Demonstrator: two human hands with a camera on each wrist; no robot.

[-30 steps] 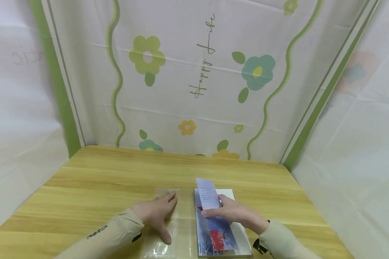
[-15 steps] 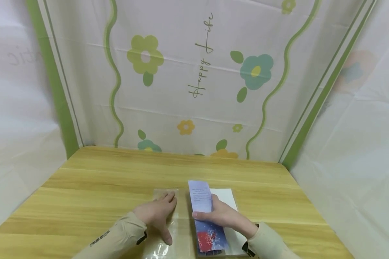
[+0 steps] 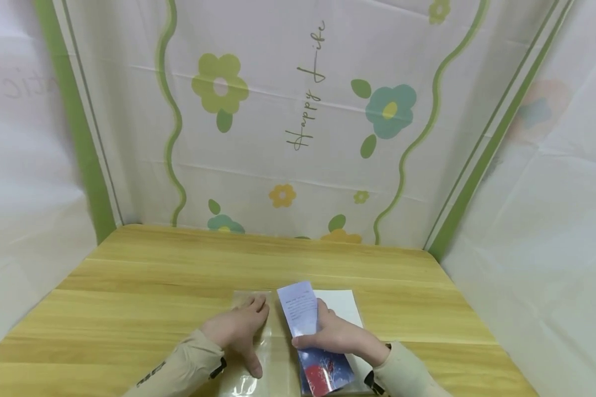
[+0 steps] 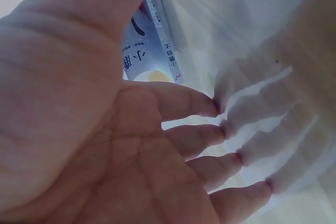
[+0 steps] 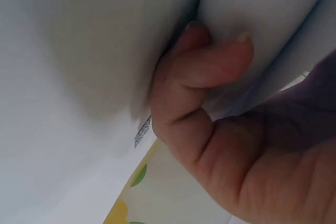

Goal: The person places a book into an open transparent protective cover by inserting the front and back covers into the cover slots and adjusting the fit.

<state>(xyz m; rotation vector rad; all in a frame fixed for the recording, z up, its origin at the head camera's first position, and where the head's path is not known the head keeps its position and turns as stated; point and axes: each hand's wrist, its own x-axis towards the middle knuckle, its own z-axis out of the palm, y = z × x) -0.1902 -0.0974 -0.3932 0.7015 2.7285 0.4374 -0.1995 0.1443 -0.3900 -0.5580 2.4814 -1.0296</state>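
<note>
My left hand rests with spread fingers on a clear plastic sheet lying on the table; its fingertips touch the shiny surface in the left wrist view. To the right is a book with a white page uppermost. My right hand grips the book's blue cover, which has a red patch and a pale printed flap. The thumb is on top, and curled fingers show against white paper in the right wrist view. Part of the book, with printed characters, shows past my left hand.
The wooden table extends behind and to both sides of the hands. A white cloth with printed flowers hangs at the back. Plain white sheeting stands along the right and left sides.
My right hand has moved left, bringing the cover and its flap toward the plastic sheet, and more white page shows. My left hand stays in place on the sheet.
</note>
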